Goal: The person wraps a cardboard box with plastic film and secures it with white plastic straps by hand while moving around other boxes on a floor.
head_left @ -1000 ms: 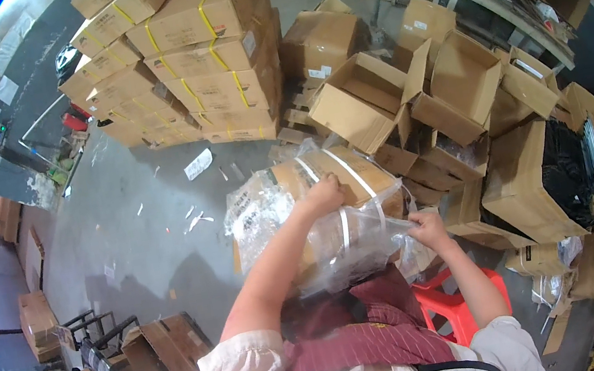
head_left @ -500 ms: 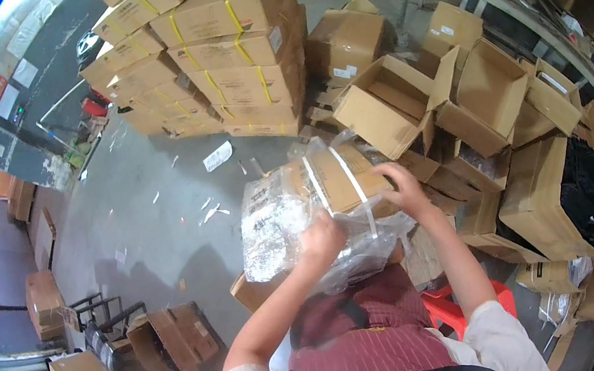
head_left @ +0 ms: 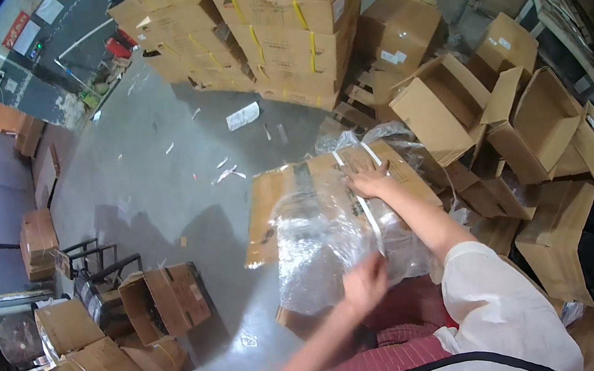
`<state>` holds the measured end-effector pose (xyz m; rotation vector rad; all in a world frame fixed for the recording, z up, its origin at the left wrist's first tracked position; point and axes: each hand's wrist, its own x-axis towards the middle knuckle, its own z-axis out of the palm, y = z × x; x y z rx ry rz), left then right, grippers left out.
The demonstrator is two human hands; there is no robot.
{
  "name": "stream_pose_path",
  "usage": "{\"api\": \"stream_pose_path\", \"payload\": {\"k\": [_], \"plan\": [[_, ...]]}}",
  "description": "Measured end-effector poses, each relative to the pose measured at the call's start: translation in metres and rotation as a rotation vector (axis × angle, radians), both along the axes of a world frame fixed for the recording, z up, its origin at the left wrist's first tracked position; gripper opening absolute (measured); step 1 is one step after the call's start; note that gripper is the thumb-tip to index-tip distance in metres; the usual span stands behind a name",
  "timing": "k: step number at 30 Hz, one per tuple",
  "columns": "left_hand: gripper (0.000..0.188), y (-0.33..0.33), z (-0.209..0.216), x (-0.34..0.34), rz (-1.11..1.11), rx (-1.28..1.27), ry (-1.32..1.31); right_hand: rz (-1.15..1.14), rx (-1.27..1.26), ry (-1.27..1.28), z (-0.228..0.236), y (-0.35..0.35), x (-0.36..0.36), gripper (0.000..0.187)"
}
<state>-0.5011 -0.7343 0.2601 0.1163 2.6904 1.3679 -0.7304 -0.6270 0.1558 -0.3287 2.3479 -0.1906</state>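
- Laid right hand [head_left: 369,180], with fingers wide, on carton [head_left: 409,174].
- Curled left hand [head_left: 366,284] near carton's near edge; could not tell if gripping white strap [head_left: 371,222].
- Seemingly adjusted strap; called for steady pressing.

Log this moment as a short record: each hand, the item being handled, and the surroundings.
Left hand: motion-blurred, at the lower end of a white strap; grip unclear
Right hand: fingers spread, on the brown cardboard
Wrap: clear plastic over the cardboard's near part
Beyond: stacked boxes with yellow straps
Right side: open cartons, piled
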Motion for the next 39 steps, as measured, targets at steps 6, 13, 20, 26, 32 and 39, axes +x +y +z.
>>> {"api": "stream_pose_path", "payload": {"k": [6,13,20,26,32,39], "plan": [[0.010,-0.035,0.012,0.047,0.157,0.320,-0.112,0.149,-0.063,-0.044,-0.057,-0.024,0.000,0.061],[0.013,-0.089,-0.008,0.058,0.618,0.540,-0.598,0.221,-0.161,-0.048,-0.063,-0.109,-0.022,0.058],[0.021,-0.138,-0.025,0.018,0.350,-0.300,-0.145,0.279,-0.395,0.040,0.002,-0.063,0.030,0.054],[0.060,-0.123,-0.002,-0.051,0.282,-0.431,0.209,0.387,-0.357,0.702,0.052,0.027,0.114,0.061],[0.088,-0.144,-0.018,-0.083,0.344,-0.589,0.000,0.028,-0.429,0.744,0.026,0.037,0.138,0.065],[0.047,-0.170,-0.035,-0.062,0.164,-0.398,0.054,-0.238,-0.422,0.712,0.057,-0.011,0.125,0.051]]}}
